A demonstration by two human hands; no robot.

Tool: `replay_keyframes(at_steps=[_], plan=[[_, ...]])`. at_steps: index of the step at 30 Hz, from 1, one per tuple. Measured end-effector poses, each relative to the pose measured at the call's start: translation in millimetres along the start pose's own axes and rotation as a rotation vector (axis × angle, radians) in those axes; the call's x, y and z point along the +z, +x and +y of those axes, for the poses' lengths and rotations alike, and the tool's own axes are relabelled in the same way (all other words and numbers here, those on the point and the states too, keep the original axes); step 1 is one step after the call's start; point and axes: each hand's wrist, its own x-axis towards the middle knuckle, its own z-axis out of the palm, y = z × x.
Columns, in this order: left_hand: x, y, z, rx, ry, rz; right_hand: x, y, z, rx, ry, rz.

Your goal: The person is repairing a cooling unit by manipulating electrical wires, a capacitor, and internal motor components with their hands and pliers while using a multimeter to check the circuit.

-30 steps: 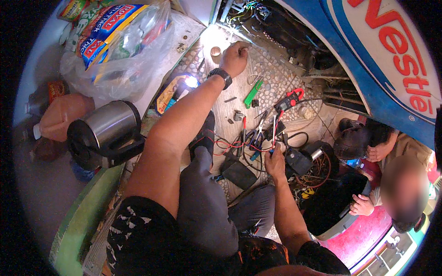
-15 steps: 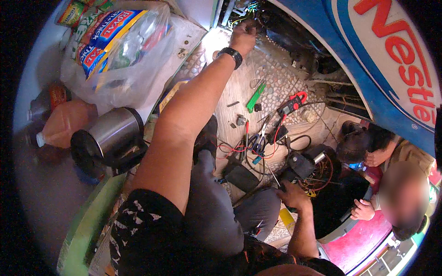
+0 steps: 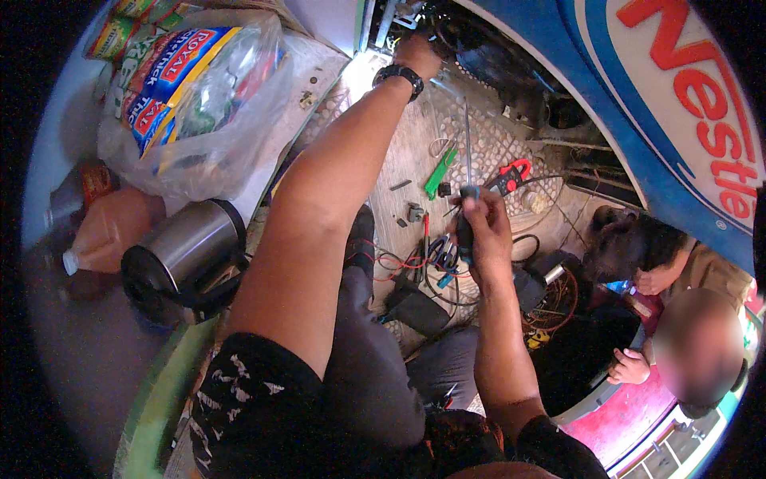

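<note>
My right hand (image 3: 488,227) grips a screwdriver (image 3: 467,148) by its dark handle, the long thin shaft pointing away toward the opening. My left hand (image 3: 419,56), with a black watch on the wrist, reaches into the open compartment (image 3: 495,68) of a blue and white appliance. Its fingers look curled beside the wires (image 3: 411,17); what they hold is hidden. On the floor below lie a green tool (image 3: 441,173), a red and black clamp meter (image 3: 508,177), scissors (image 3: 444,252) and red test leads (image 3: 387,263).
A black tool bag (image 3: 586,347) stands at the right; behind it a person's hand (image 3: 630,366) rests on its rim side. A metal kettle (image 3: 187,247), a bottle (image 3: 112,227) and a plastic bag of packets (image 3: 199,104) occupy the left. The appliance's blue panel (image 3: 638,136) overhangs the right.
My right hand has risen from beside the tool bag to above the floor tools, with the screwdriver in it now pointing at the compartment. The left hand has shifted slightly within the opening.
</note>
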Motion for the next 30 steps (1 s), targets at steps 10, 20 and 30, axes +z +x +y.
replay_keyframes(at_steps=[10,20,30], plan=[[1.9,-12.1,31.3,0.145,0.028,-0.104,52.8,42.3,0.3,-0.105,0.243,0.024],[11.3,13.2,-5.8,0.174,0.089,-0.012,58.6,52.7,-25.4,-0.142,0.193,-0.001],[22.6,13.8,-24.2,0.039,-0.029,-0.052,90.4,86.0,-73.7,-0.100,0.363,-0.087]])
